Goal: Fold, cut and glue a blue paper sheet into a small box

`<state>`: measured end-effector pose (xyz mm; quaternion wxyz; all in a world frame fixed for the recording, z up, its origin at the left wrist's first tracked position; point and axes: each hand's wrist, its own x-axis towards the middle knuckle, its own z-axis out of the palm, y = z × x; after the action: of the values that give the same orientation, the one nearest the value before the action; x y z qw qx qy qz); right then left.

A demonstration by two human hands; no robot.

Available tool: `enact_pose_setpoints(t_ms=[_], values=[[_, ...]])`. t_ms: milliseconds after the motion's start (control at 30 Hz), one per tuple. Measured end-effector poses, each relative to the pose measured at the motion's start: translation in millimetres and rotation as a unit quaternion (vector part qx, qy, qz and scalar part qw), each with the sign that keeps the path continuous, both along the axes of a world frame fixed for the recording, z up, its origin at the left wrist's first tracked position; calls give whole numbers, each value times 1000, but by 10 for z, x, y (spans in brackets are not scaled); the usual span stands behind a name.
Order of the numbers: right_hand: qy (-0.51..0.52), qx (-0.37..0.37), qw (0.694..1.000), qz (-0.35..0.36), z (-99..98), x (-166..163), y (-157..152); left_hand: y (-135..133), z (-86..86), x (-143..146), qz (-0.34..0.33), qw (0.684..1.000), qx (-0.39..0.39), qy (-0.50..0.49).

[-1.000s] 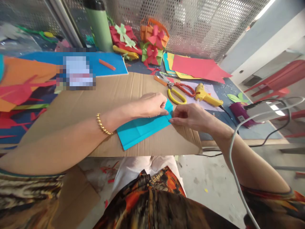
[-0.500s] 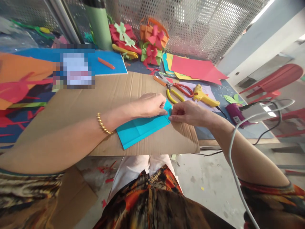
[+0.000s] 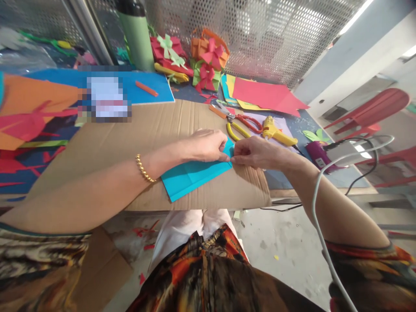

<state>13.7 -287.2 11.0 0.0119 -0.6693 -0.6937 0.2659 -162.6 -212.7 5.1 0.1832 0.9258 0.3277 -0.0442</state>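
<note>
A folded sheet of blue paper (image 3: 191, 179) lies slantwise on a piece of brown cardboard (image 3: 146, 125), with crease lines across it. My left hand (image 3: 209, 145) is closed over its upper right part, thumb pressing near the right end; the hand and wrist hide some of the sheet. At that same right end, my right hand (image 3: 251, 152) pinches the paper's edge between thumb and fingers. Both thumb tips almost meet there. Just beyond my hands lie scissors (image 3: 248, 123) with red and yellow handles, and a yellow glue gun (image 3: 277, 132).
Red paper sheets (image 3: 266, 93) are stacked at the back right. Orange and green paper baskets (image 3: 209, 56) with flowers stand behind, beside a green bottle (image 3: 138, 39). A purple power block (image 3: 316, 154) with cables sits at right, a white cable crossing over my right arm.
My left thumb has slid slightly right along the paper toward my right fingertips. The view has shifted a little; the paper stays in place on the cardboard.
</note>
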Motion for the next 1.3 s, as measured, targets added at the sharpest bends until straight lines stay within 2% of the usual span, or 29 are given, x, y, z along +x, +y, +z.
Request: enact_pose_setpoints(t_ms=[167,367,700,900,1067,1133,1200,1300], values=[[51,-12,998,-26,-24,60,36,-5,-2,-6,3,1000,-9,-12],[96,19,995,-1,-91,160,53,-49,61,-23,12,999,-29,-25],[106,0,994,-36,-59,159,120,-32,57,-37,3,999,-34,-21],[102,38,994,-20,-71,232,166,-45,76,-31,11,999,-35,-9],[100,29,992,-70,-84,197,184,-41,76,-34,8,999,-35,-4],[94,65,989,-91,-116,177,160,-38,67,-34,7,999,-30,-5],[82,144,982,-95,-168,171,96,-34,55,-34,7,1000,-29,-8],[52,273,960,-35,-264,175,-75,-31,46,-31,8,999,-30,-16]])
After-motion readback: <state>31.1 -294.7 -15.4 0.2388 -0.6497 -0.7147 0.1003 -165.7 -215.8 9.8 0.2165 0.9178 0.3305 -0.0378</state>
